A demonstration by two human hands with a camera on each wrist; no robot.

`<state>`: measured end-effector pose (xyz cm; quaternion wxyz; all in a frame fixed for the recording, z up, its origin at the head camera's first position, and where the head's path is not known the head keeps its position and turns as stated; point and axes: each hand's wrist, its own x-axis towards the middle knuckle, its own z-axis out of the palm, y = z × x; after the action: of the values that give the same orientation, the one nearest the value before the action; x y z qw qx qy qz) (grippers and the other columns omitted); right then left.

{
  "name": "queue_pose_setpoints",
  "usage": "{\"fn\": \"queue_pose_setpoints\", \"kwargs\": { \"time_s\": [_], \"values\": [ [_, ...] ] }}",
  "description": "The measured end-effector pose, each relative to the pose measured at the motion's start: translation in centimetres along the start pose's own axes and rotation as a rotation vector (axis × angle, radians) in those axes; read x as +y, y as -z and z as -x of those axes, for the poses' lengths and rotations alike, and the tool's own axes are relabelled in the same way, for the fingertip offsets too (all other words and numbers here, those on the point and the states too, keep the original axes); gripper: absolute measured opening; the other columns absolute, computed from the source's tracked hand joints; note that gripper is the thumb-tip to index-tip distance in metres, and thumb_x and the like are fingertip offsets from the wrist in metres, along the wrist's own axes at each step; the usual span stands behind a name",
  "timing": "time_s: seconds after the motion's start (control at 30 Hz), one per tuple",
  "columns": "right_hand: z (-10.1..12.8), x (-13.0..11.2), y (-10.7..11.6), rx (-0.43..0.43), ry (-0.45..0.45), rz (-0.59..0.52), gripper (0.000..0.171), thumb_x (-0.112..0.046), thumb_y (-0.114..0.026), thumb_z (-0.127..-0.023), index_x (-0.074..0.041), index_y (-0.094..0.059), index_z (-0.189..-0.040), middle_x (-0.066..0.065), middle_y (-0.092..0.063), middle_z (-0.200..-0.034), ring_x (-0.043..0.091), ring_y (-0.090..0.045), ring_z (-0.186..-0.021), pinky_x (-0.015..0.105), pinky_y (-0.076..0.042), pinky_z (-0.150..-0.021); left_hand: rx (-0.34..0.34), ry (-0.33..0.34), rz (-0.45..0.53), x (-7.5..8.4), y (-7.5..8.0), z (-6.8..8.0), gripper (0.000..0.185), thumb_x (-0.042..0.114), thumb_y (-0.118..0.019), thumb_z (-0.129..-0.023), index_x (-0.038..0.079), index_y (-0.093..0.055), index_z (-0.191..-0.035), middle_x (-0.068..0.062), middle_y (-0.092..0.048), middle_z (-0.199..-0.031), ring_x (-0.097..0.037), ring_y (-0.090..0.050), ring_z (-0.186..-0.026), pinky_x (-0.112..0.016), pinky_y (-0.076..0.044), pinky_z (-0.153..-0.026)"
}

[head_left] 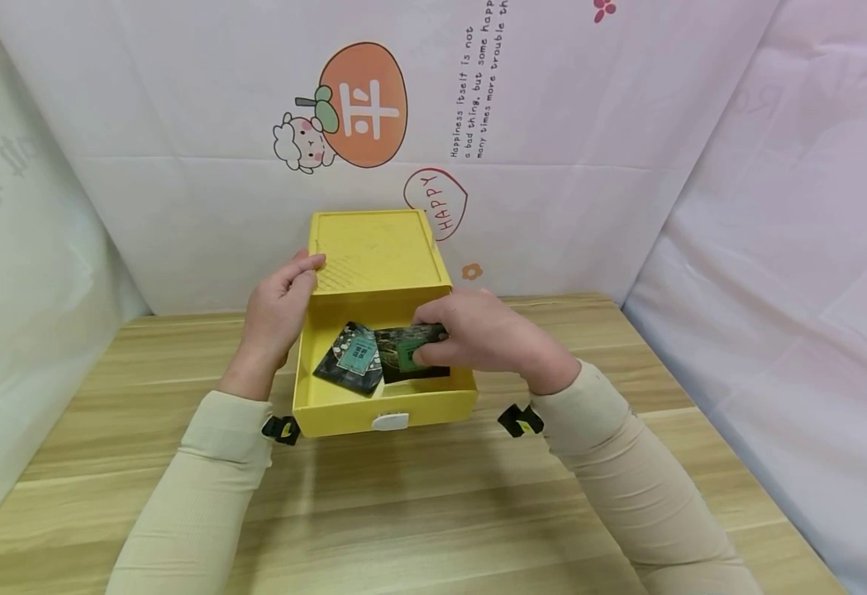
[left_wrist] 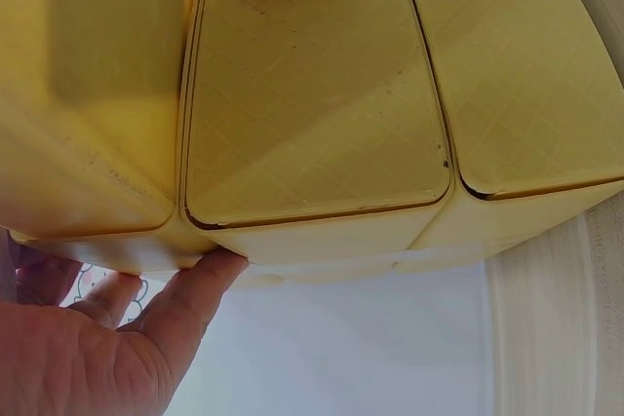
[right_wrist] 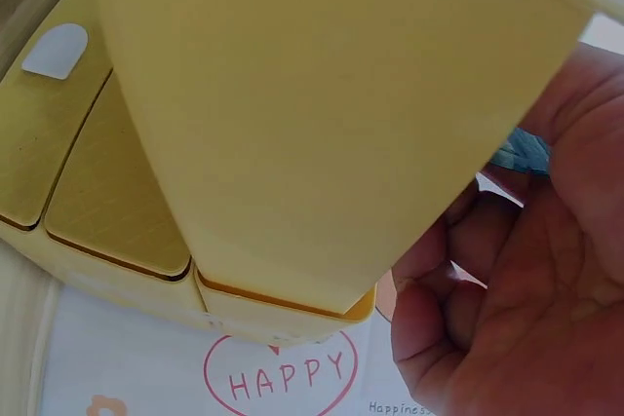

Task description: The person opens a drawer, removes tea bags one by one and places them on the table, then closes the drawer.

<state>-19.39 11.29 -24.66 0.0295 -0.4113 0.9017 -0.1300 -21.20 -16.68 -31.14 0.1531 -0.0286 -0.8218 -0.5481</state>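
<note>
Two cream sleeves come in over the near edge of the wooden table, each with a small black strap at the wrist. Beyond them, toward the middle of the table's far edge and against the printed backdrop, stands a yellow drawer box with its top drawer pulled out toward the person; a white tab handle sits at the middle of the drawer's front wall. The left hand rests against the box's left side, its fingers lying fairly straight and together with the tips on the left rim of the lid; the left wrist view shows the thumb pressed to the lower edge of the box. The right hand reaches into the open drawer from the right, and its fingers pinch a dark packet with a green label that sits in the drawer's right half. Just beside it, in the left half of the drawer, lies a second dark packet with a pale teal label, tilted and touching the first. In the right wrist view the fingers are curled close under the yellow drawer wall, with a sliver of the packet showing behind them
</note>
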Motion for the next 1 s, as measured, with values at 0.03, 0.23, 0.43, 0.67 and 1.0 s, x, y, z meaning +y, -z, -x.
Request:
{"fn": "queue_pose_setpoints", "kwargs": {
  "time_s": [0.03,0.23,0.43,0.67,1.0],
  "values": [
    [0.0,0.1,0.0,0.009,-0.008,-0.016,0.015,-0.029,-0.080,-0.093,-0.016,-0.070,-0.093,-0.005,-0.053,-0.072,0.012,-0.046,-0.065,0.028,-0.036,-0.060,0.000,0.000,0.000,0.0,0.0,0.0,0.047,0.035,-0.041,-0.109,0.018,-0.063,-0.147,0.006,-0.042,-0.164,-0.012,-0.033,-0.155,-0.039,-0.028,-0.127],
    [0.2,0.4,-0.1,0.072,-0.049,-0.155,0.010,-0.026,-0.079,-0.093,-0.018,-0.073,-0.094,-0.007,-0.062,-0.075,0.012,-0.050,-0.065,0.029,-0.040,-0.060,0.003,-0.003,-0.006,0.0,0.0,0.0,0.047,0.035,-0.041,-0.109,0.017,-0.063,-0.147,0.005,-0.042,-0.165,-0.012,-0.033,-0.155,-0.039,-0.027,-0.127],
    [0.6,0.6,0.3,0.156,-0.079,-0.312,0.010,-0.024,-0.078,-0.094,-0.016,-0.072,-0.095,-0.002,-0.065,-0.080,0.017,-0.054,-0.075,0.030,-0.046,-0.062,0.003,0.001,-0.010,-0.1,0.0,0.0,0.047,0.035,-0.041,-0.109,0.018,-0.062,-0.147,0.005,-0.041,-0.165,-0.014,-0.033,-0.155,-0.040,-0.027,-0.127],
    [1.0,1.1,0.8,0.256,-0.131,-0.467,0.011,-0.020,-0.077,-0.092,-0.012,-0.073,-0.099,0.005,-0.067,-0.089,0.021,-0.057,-0.079,0.030,-0.050,-0.064,0.008,-0.001,-0.012,-0.1,0.0,0.0,0.047,0.034,-0.042,-0.109,0.018,-0.063,-0.147,0.006,-0.042,-0.165,-0.014,-0.033,-0.155,-0.040,-0.028,-0.127],
    [1.5,2.0,1.0,0.376,-0.185,-0.640,0.023,-0.017,-0.074,-0.094,-0.005,-0.073,-0.114,0.011,-0.073,-0.101,0.023,-0.066,-0.081,0.029,-0.057,-0.069,0.004,-0.003,-0.008,0.0,0.0,0.0,0.047,0.034,-0.042,-0.109,0.018,-0.063,-0.147,0.006,-0.042,-0.164,-0.012,-0.033,-0.155,-0.039,-0.028,-0.127]
  ]
}}
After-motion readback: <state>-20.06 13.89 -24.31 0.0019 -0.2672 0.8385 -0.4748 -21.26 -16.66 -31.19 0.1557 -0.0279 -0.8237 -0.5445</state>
